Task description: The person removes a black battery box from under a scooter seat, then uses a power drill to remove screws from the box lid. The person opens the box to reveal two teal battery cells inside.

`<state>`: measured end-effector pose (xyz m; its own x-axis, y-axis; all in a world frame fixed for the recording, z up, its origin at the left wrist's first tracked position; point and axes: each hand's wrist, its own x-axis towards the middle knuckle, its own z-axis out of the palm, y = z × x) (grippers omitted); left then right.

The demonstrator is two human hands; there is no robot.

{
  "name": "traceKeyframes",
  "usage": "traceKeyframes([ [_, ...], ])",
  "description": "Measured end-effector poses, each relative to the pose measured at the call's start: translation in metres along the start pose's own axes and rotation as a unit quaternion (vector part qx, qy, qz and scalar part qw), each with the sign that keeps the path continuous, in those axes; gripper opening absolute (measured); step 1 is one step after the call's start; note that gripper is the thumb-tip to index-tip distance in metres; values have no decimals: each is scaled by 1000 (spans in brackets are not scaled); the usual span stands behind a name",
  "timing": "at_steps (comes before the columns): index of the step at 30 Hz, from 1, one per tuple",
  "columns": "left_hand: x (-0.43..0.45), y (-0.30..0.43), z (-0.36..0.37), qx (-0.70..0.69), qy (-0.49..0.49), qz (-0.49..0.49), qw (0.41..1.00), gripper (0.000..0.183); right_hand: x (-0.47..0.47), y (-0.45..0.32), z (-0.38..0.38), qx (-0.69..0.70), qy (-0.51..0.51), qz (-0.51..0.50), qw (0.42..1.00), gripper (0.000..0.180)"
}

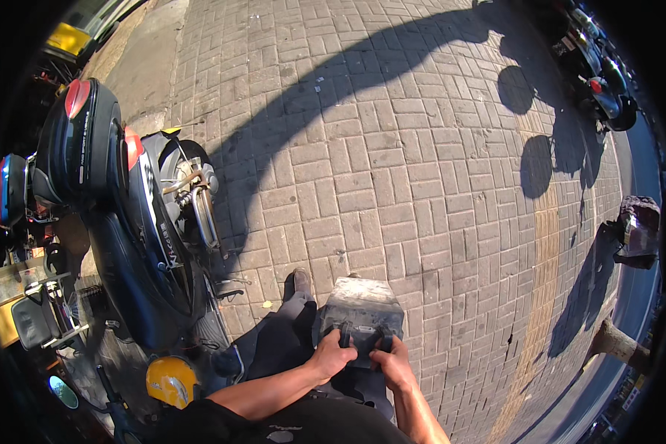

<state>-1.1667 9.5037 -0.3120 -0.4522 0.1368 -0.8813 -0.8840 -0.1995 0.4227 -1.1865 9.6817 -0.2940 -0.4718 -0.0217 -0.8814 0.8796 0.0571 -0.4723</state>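
Low in the head view, a worn dark box-like case (363, 313) with a pale scuffed top is held close before my body. My left hand (333, 355) is closed around one black handle (345, 334) on its near side. The second black handle (387, 337) is in my right hand (391, 361). The case hides most of one leg; a shoe (302, 280) shows beside it. What lies inside the case cannot be seen.
An electric scooter (139, 244) with a black top box (80, 144) stands close on the left, a yellow helmet (171, 382) near its front. Brick paving (361, 183) stretches ahead. More scooters (599, 77) stand far right, with a tree trunk (621, 347) by the road.
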Motion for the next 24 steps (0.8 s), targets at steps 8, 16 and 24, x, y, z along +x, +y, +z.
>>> traceKeyframes([
  [8,76,126,-27,48,-24,23,998,37,58,-133,40,-44,43,10,998,8],
  [16,102,357,-132,11,47,86,995,15,167,-317,160,-24,-12,-2,1000,3],
  [24,187,542,-272,-96,50,190,976,16,278,-534,319,-124,-186,-178,958,10],
])
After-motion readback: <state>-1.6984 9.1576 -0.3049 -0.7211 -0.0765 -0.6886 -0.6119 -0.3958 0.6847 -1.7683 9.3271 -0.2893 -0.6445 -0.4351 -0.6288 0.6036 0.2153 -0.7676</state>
